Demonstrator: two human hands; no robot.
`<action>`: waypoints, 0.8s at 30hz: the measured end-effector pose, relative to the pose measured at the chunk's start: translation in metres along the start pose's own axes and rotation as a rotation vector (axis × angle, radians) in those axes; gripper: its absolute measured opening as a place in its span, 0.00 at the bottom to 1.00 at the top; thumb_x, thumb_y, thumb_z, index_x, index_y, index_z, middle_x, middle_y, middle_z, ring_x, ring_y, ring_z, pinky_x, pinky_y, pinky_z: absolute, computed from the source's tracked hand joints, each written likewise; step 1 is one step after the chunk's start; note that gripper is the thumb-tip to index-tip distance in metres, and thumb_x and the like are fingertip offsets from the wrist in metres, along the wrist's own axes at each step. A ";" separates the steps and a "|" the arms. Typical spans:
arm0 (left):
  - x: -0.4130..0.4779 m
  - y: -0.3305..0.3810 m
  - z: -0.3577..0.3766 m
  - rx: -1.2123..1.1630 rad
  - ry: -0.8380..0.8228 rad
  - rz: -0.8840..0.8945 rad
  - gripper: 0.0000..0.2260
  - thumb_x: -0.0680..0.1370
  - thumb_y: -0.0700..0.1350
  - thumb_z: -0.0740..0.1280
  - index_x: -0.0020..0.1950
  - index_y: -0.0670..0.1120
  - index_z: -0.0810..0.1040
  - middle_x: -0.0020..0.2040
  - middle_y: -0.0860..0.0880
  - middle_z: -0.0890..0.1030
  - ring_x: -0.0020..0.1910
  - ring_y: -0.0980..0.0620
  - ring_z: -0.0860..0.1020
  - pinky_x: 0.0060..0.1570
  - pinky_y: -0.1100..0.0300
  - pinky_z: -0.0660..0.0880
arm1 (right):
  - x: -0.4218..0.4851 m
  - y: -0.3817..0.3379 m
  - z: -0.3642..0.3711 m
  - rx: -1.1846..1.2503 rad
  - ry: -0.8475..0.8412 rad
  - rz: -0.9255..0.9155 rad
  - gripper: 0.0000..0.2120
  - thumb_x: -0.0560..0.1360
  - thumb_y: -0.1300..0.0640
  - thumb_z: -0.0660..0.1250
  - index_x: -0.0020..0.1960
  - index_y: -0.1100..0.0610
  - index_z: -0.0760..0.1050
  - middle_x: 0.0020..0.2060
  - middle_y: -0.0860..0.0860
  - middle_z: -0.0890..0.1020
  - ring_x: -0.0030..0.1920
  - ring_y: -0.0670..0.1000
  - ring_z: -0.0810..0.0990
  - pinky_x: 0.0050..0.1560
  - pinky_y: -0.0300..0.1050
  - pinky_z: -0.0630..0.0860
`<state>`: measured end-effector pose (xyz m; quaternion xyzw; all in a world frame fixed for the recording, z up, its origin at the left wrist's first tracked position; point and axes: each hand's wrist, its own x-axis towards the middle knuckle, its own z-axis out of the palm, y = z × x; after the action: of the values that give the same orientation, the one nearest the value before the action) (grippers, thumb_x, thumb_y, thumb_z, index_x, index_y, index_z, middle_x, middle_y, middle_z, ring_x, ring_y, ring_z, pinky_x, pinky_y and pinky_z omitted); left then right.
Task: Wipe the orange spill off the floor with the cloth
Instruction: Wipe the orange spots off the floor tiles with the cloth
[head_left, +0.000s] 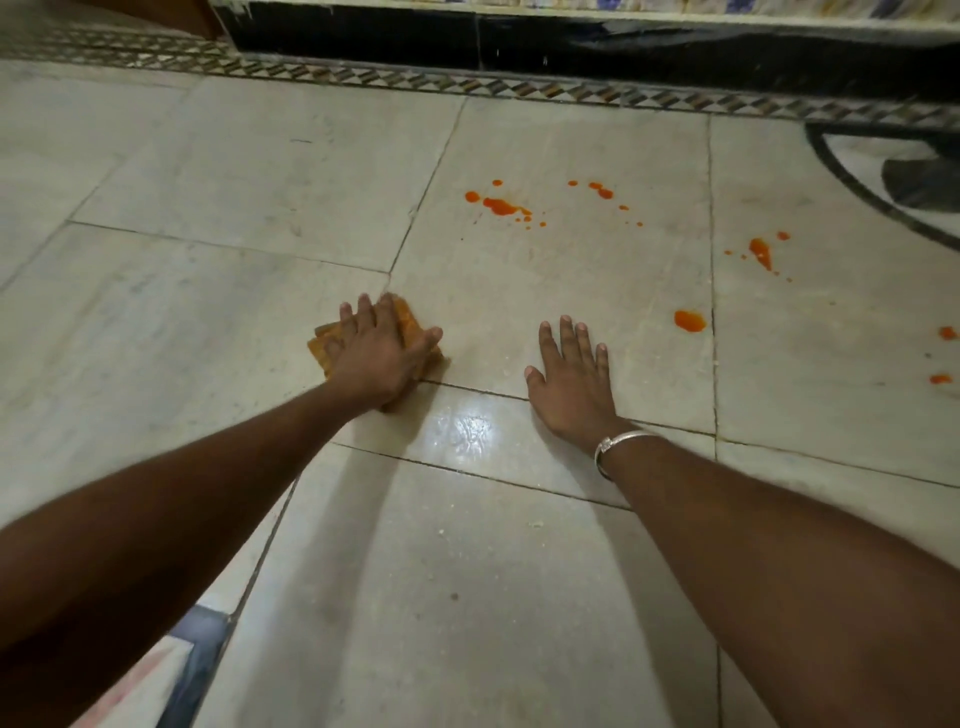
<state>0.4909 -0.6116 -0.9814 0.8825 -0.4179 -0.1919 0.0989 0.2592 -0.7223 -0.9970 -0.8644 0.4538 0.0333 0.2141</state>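
The left hand lies palm down on the cloth, fingers straight and spread. The right hand rests flat to the right of the cloth, apart from it, fingers splayed. Both arms reach forward, nearly straight.

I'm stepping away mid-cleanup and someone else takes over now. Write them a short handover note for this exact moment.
Left hand: flat, pressing the cloth onto the floor.
Right hand: flat on bare tile, fingers spread, holding nothing.
Orange spill: all ahead and to the right of the cloth, apart from it. It is a cluster, drops, a streak, a blob and spots at the right edge.
Done: cloth is down; no patch looks smeared.
Left: wipe every patch.
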 end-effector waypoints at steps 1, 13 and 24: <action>-0.004 0.001 -0.004 0.050 0.008 0.079 0.45 0.79 0.71 0.60 0.85 0.48 0.46 0.86 0.43 0.47 0.83 0.37 0.47 0.77 0.32 0.50 | 0.000 -0.001 -0.004 0.027 -0.021 0.011 0.30 0.85 0.48 0.50 0.83 0.53 0.44 0.83 0.55 0.42 0.82 0.55 0.39 0.80 0.57 0.38; -0.006 -0.009 -0.042 0.103 0.070 0.043 0.10 0.75 0.38 0.72 0.56 0.44 0.80 0.50 0.43 0.81 0.52 0.40 0.81 0.46 0.51 0.78 | -0.019 -0.023 -0.033 0.201 -0.105 -0.101 0.27 0.83 0.55 0.60 0.80 0.57 0.60 0.82 0.57 0.50 0.82 0.55 0.46 0.80 0.51 0.51; -0.025 0.046 -0.116 -0.854 -0.219 0.031 0.07 0.80 0.41 0.69 0.53 0.38 0.82 0.44 0.41 0.83 0.42 0.45 0.85 0.42 0.52 0.84 | -0.014 -0.084 -0.108 0.726 -0.094 -0.275 0.43 0.72 0.50 0.78 0.80 0.46 0.58 0.81 0.47 0.55 0.80 0.51 0.55 0.77 0.54 0.61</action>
<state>0.4934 -0.6194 -0.8549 0.7305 -0.3222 -0.4384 0.4127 0.3039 -0.7131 -0.8674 -0.7828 0.3054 -0.1187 0.5290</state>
